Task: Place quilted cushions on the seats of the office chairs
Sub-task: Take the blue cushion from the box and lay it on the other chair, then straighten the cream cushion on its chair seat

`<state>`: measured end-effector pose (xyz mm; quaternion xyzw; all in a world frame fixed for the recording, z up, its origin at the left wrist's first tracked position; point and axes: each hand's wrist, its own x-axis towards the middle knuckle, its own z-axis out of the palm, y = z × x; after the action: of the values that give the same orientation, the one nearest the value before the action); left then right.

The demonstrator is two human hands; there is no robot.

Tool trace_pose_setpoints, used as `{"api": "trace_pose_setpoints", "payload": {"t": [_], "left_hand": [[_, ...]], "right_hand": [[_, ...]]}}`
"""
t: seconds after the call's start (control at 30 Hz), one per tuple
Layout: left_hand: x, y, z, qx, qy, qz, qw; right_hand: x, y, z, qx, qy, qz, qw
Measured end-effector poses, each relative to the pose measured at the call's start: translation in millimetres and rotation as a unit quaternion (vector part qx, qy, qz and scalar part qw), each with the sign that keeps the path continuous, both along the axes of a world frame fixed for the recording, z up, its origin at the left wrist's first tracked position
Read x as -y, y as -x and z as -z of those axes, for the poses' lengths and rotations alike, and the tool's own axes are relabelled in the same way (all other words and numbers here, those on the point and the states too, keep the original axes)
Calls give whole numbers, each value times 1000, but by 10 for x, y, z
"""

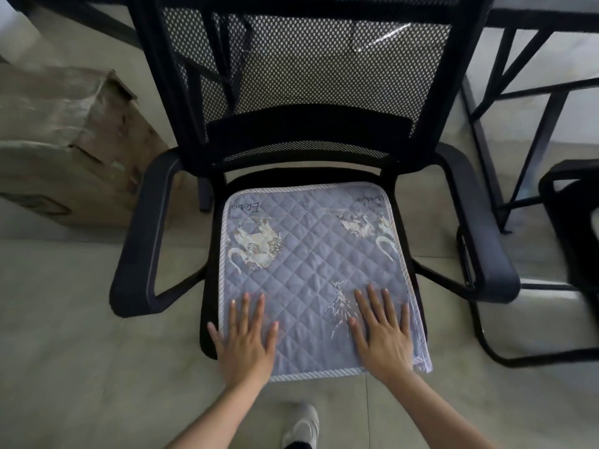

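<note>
both hands, left hand [244, 343] and right hand [382, 335], lie open-fingered on the cushion [311, 260]; its front edge overhangs the chair [479, 222], so it may slip forward.

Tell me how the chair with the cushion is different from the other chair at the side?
The middle chair shows whole, with its mesh back and both armrests; the side chair is cut off by the picture's right edge. The middle chair has a blue quilted cushion on its seat, with the left hand and right hand flat on it; no hand touches the side chair. Both have black frames.
</note>
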<state>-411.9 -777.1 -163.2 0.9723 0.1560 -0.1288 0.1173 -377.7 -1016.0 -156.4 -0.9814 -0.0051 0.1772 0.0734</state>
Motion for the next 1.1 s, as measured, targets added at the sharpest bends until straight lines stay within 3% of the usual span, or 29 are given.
{"api": "trace_pose_setpoints", "payload": {"t": [0.27,0.47,0.53,0.7,1.1], "left_hand": [[-162,-51,37,-40,-17,15,999],[-136,-103,-263,-49,5,34,998],[-75,-145,-450,-61,13,37,997],[186,-394,-1055,-72,106,-16,992],[1298,-812,-2307,2,273,-18,962]], "right_hand": [[135,-101,-47,19,-38,87,995],[158,-219,-384,-25,-137,124,983],[139,-248,-608,-40,-194,158,968],[174,-283,-1282,-195,-292,194,916],[932,-180,-2520,-104,-449,314,830]]}}
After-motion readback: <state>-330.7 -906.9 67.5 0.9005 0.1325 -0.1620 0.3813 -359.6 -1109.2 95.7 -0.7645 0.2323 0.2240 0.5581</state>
